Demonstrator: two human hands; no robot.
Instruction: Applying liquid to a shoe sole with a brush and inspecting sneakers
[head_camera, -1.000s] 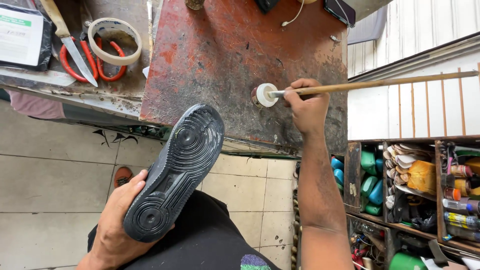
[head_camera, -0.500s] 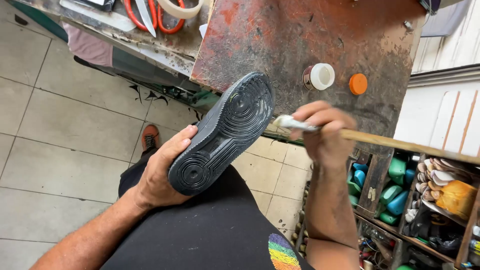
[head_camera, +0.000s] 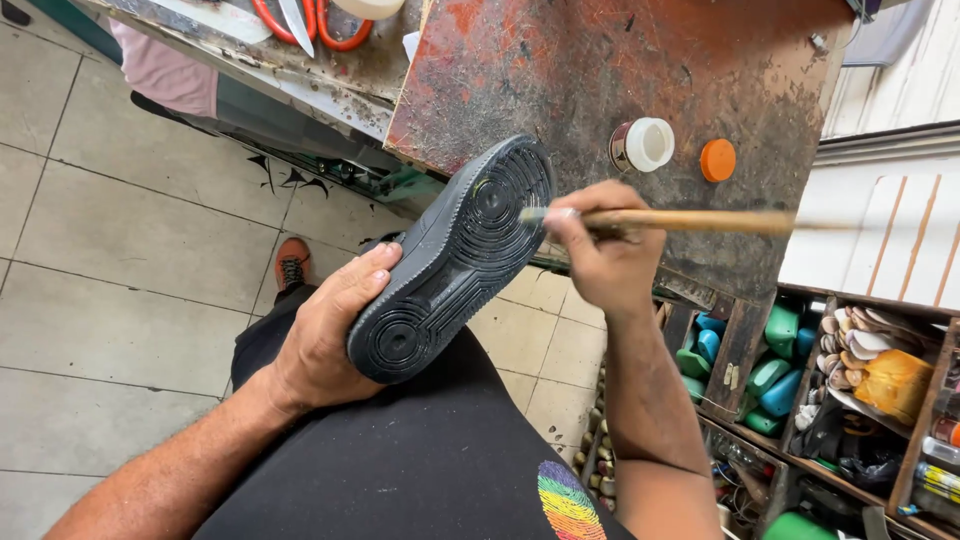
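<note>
The left hand (head_camera: 325, 345) grips a black shoe (head_camera: 455, 255) sole-up over the lap, off the bench's (head_camera: 600, 80) front edge. The right hand (head_camera: 600, 250) pinches a long wooden brush (head_camera: 690, 220), its tip at the sole's forefoot: the glue-spreading step, probably. Next comes an even stroke along the tread. The 1 open jar (head_camera: 645, 143) sits near the bench's right edge; the bristles are hard to make out.

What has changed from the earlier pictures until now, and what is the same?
The right hand brought the brush from the small white jar on the bench over to the black shoe; its tip now sits at the sole's front end. Nothing was let go. The left hand still holds the shoe sole up, and the jar stands open beside its orange lid.
</note>
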